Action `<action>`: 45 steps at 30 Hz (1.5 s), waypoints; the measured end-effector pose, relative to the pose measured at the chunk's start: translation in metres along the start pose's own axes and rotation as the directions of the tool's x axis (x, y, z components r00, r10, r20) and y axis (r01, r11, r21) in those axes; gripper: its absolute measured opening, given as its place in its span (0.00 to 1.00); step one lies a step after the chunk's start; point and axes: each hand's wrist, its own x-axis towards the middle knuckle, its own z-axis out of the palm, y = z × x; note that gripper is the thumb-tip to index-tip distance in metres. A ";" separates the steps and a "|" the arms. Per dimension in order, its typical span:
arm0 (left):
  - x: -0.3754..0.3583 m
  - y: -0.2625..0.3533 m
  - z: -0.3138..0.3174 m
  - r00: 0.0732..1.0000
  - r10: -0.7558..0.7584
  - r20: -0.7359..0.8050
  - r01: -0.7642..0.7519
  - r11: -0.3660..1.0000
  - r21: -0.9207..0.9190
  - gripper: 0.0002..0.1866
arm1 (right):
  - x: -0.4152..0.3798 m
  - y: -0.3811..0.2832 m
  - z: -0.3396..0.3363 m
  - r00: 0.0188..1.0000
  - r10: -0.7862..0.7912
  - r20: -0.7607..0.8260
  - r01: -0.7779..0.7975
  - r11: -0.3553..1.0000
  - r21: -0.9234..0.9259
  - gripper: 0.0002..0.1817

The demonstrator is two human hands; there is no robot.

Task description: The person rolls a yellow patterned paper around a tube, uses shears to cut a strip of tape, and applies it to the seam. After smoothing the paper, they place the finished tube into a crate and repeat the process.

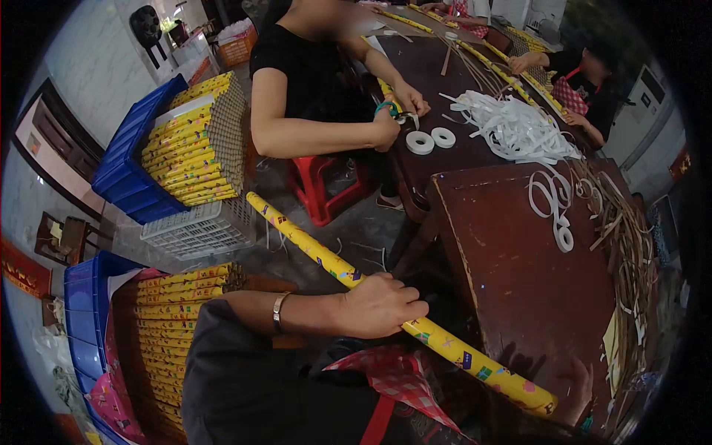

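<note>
Yellow printed paper tube [437,337], long & round: left hand [380,305] fingers clamped on it; right hand [577,391] fingers unclear, by dark wood desk [519,282].

Tape rolls [431,139] on table [519,282], beside strips [512,126]

Two white tape rolls [431,140] near desk [519,297] far edge. Heap of white strips [515,127] beside them. Blue crates [126,159] on floor hold stacked yellow tubes [185,152]. Red stool [319,185].

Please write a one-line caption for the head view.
Left hand grips a yellow wrapped tube beside a dark table.
</note>
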 end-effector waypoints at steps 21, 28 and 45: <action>-0.001 -0.002 0.002 0.986 -0.042 0.164 0.069 0.985 -0.160 0.11 | 0.017 -0.027 -0.017 0.974 -0.188 -0.123 0.188 0.982 -0.010 0.23; -0.001 -0.025 0.025 0.651 0.279 0.706 0.365 0.701 -0.613 0.19 | -0.017 0.028 -0.009 0.945 -0.325 -0.030 0.320 0.940 -0.114 0.19; 0.006 -0.012 -0.006 0.855 0.001 0.519 0.223 0.902 -0.369 0.14 | -0.009 0.017 -0.006 0.978 -0.210 -0.016 0.207 0.974 -0.095 0.24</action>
